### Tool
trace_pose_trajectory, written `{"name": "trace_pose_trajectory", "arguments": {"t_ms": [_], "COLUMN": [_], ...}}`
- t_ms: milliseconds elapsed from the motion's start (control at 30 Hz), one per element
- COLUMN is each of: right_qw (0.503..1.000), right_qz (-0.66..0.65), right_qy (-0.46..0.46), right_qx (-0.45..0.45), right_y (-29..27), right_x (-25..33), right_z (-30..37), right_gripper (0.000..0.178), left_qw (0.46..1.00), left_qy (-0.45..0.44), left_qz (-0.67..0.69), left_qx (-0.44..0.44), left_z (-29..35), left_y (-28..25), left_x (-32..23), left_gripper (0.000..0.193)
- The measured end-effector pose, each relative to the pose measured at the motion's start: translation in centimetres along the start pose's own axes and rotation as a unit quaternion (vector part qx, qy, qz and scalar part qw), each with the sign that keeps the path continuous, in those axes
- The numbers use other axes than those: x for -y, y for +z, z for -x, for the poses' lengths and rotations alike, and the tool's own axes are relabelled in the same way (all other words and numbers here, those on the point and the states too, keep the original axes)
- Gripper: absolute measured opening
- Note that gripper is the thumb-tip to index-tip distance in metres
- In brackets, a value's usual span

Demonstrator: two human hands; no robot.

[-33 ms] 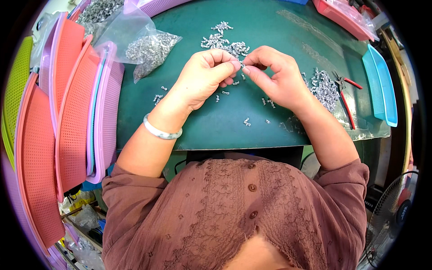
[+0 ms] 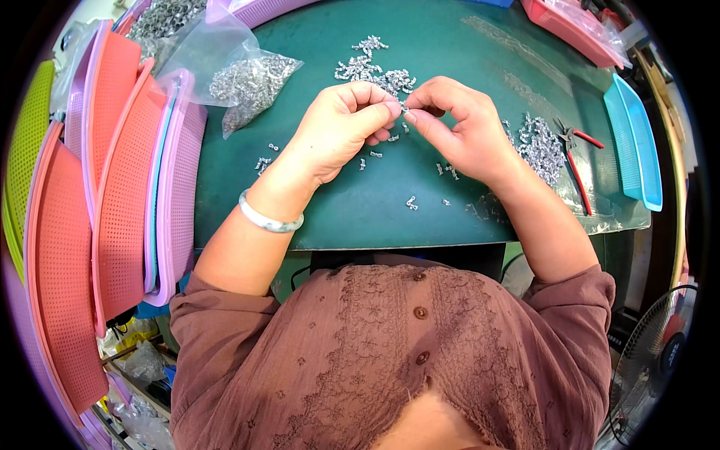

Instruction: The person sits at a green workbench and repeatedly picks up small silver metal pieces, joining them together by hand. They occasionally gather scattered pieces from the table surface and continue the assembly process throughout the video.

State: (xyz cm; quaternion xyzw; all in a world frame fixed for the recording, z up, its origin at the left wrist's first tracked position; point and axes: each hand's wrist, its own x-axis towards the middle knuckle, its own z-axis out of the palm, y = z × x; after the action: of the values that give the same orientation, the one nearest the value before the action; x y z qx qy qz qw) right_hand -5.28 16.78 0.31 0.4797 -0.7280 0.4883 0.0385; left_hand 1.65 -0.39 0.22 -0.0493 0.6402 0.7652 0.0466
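Note:
My left hand point(image 2: 346, 120) and my right hand point(image 2: 459, 124) meet over the green tabletop point(image 2: 337, 202), thumbs and forefingers closed. Between their fingertips they pinch a small silvery metal piece point(image 2: 404, 109), mostly hidden by the fingers. Just beyond my hands lies a loose pile of small silvery metal pieces point(image 2: 364, 69). To the right, beside my right wrist, is another heap of such metal pieces point(image 2: 541, 150). Single pieces lie scattered below my hands and left of my left wrist.
Red-handled pliers point(image 2: 576, 161) lie open at the right, near a blue plastic basket point(image 2: 634, 142). A clear bag of metal pieces point(image 2: 255, 82) sits at the back left. Stacked orange and purple baskets point(image 2: 124, 195) line the left edge. A fan point(image 2: 652, 360) stands low right.

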Motion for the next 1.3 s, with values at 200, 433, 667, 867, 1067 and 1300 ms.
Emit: {"name": "trace_pose_trajectory", "arguments": {"t_ms": [200,433,667,867,1067,1300], "right_qw": [1.0,1.0,1.0,0.991,0.982,0.979], "right_qz": [-0.001,0.012,0.015,0.1,0.159,0.169], "right_qy": [0.003,-0.019,-0.003,0.038,0.027,0.034], "right_qx": [-0.001,-0.006,0.008,0.078,0.1,0.104], "right_y": [0.0,0.1,0.1,0.1,0.4,0.6], "right_x": [0.1,0.0,-0.3,-1.2,-1.3,-1.7], "right_z": [0.0,-0.1,-0.1,0.3,0.4,0.5], "right_gripper": [0.008,0.008,0.01,0.013,0.012,0.008], "left_qw": [1.0,1.0,0.999,0.999,0.995,0.987], "left_qy": [0.006,0.002,0.019,0.021,-0.02,-0.038], "left_qz": [0.025,0.005,-0.024,-0.05,0.092,0.151], "left_qx": [0.018,0.024,0.016,0.007,0.012,0.03], "left_z": [-0.1,0.1,0.1,0.1,-0.2,-0.6], "left_y": [-0.5,-0.5,-0.4,-0.4,-1.1,-1.5], "left_x": [0.2,0.1,0.1,0.0,0.0,0.3], "left_gripper": [0.011,0.011,0.012,0.012,0.009,0.015]}}
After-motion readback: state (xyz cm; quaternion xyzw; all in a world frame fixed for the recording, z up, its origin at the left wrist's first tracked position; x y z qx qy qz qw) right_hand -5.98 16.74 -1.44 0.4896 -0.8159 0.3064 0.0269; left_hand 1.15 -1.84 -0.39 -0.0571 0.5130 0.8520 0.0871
